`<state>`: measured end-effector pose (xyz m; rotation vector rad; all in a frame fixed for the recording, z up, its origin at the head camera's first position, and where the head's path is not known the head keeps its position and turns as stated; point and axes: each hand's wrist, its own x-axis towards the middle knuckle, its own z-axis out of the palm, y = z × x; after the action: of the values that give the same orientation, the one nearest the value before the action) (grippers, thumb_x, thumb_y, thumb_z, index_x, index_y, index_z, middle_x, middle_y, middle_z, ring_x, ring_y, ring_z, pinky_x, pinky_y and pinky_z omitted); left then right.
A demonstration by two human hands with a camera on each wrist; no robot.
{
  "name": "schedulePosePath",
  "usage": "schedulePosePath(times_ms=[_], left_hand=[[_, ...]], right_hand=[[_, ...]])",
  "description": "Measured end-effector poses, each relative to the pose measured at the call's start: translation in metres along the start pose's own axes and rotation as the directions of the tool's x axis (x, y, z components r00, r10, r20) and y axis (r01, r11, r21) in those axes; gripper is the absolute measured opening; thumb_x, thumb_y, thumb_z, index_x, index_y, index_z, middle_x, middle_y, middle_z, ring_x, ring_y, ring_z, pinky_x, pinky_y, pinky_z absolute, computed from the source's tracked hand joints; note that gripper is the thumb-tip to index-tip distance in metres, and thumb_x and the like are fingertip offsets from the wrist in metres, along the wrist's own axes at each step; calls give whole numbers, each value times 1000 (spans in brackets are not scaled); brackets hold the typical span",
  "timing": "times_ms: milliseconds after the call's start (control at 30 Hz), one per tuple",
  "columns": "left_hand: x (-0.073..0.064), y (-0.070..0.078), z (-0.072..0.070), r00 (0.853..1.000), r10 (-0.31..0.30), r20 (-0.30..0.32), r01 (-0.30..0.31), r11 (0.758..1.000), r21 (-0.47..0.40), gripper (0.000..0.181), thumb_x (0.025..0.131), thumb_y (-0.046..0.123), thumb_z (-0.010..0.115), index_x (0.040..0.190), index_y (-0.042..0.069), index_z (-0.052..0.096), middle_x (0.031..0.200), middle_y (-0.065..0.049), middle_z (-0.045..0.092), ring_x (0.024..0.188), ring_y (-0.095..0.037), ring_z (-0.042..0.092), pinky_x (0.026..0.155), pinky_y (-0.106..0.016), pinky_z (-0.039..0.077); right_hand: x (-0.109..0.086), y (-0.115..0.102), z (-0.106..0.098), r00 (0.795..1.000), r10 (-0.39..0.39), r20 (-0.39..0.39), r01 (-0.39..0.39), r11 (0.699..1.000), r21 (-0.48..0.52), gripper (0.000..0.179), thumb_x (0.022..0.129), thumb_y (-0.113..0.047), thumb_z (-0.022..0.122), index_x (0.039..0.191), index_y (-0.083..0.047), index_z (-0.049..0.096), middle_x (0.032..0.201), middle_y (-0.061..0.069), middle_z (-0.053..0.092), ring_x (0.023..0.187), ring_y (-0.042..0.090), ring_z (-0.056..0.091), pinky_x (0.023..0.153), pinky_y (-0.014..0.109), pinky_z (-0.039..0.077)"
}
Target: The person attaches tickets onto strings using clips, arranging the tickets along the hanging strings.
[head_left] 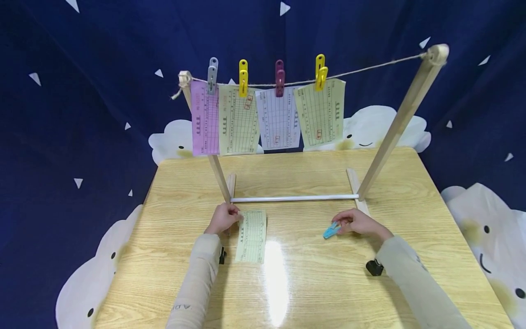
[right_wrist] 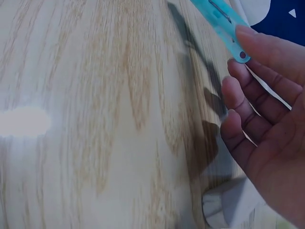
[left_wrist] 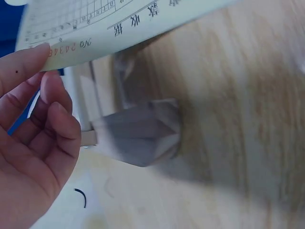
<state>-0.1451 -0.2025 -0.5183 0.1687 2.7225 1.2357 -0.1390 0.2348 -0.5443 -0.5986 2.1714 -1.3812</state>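
Note:
Between its thumb and fingers my left hand (head_left: 224, 218) pinches a corner of a pale green receipt slip (head_left: 251, 237), printed with a grid. In the left wrist view the slip (left_wrist: 90, 33) shows a red number near the thumb. My right hand (head_left: 356, 222) pinches a light blue clothespin (head_left: 331, 230) by one end, above the table; the right wrist view shows the clothespin (right_wrist: 221, 28) with its metal spring. Behind both hands, a string (head_left: 370, 67) carries a pink slip (head_left: 205, 123), two pale green slips and a white slip (head_left: 279, 121), hung by clothespins.
Two wooden posts hold the string, the right post (head_left: 400, 121) and a left one. A white rod (head_left: 293, 198) joins their bases low over the wooden table (head_left: 312, 283). A yellow clothespin (head_left: 320, 73) sits on the string's right part. Dark blue cloth hangs behind.

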Motion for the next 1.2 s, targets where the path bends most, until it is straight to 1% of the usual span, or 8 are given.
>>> schedulePosePath(times_ms=[67, 200, 467, 700, 833, 900, 1067, 1200], left_hand=[[-2, 5, -1, 1000, -11, 2, 11, 1000, -8, 8, 74, 1, 71, 75, -4, 65, 65, -3, 54, 57, -12, 45, 52, -22, 39], [-4, 16, -4, 1000, 6, -2, -6, 1000, -17, 8, 73, 0, 72, 78, -4, 67, 68, -5, 58, 60, -13, 49, 54, -23, 42], [-6, 34, -9, 994, 109, 4, -109, 994, -23, 5, 75, 1, 71, 79, -2, 69, 68, -4, 61, 59, -12, 51, 53, -24, 43], [-7, 52, -12, 986, 168, 2, -167, 984, -62, 4, 75, 0, 70, 78, -3, 69, 70, -6, 64, 60, -10, 53, 55, -23, 46], [-8, 60, -13, 981, 195, -5, -194, 978, -71, 4, 75, 1, 71, 77, -2, 69, 70, -6, 64, 60, -9, 53, 55, -23, 46], [-8, 63, -14, 978, 207, -12, -208, 975, -73, 4, 75, 2, 72, 77, -1, 69, 69, -6, 64, 59, -9, 53, 55, -22, 46], [-8, 75, -15, 963, 267, -39, -270, 959, -87, 4, 75, 1, 72, 77, -2, 70, 73, -9, 67, 58, -9, 54, 54, -21, 47], [-8, 85, -15, 937, 339, -85, -347, 933, -92, 5, 76, 0, 71, 79, -3, 70, 76, -12, 67, 59, -10, 55, 53, -20, 46]], right_hand=[[-3, 1, -1, 1000, 6, -15, -6, 1000, -5, 39, 77, -7, 70, 108, 14, 58, 76, 3, 58, 64, 6, 49, 57, 21, 43], [-7, 0, -3, 999, 29, -42, -29, 1000, 3, 40, 77, -8, 70, 109, 14, 57, 77, 3, 60, 65, 5, 51, 57, 20, 44], [-17, -9, -9, 994, 64, -93, -63, 998, 15, 44, 78, -10, 70, 111, 15, 55, 79, 5, 61, 64, 6, 52, 55, 25, 44], [-22, -18, -13, 986, 112, -127, -107, 993, 43, 44, 78, -8, 69, 114, 13, 54, 80, 9, 59, 56, 10, 46, 43, 23, 35], [-24, -23, -15, 978, 143, -154, -136, 989, 54, 45, 80, -10, 69, 116, 11, 54, 84, 9, 57, 58, 14, 46, 43, 25, 36], [-26, -28, -17, 976, 133, -174, -129, 991, 33, 44, 80, -11, 68, 116, 10, 54, 85, 10, 56, 63, 15, 48, 47, 27, 40], [-29, -38, -23, 972, 82, -219, -81, 997, 13, 43, 81, -8, 66, 117, 12, 52, 88, 12, 56, 73, 13, 51, 62, 29, 46], [-29, -49, -28, 965, 51, -256, -42, 998, 40, 41, 82, -5, 65, 116, 14, 51, 88, 13, 56, 72, 11, 50, 62, 28, 46]])
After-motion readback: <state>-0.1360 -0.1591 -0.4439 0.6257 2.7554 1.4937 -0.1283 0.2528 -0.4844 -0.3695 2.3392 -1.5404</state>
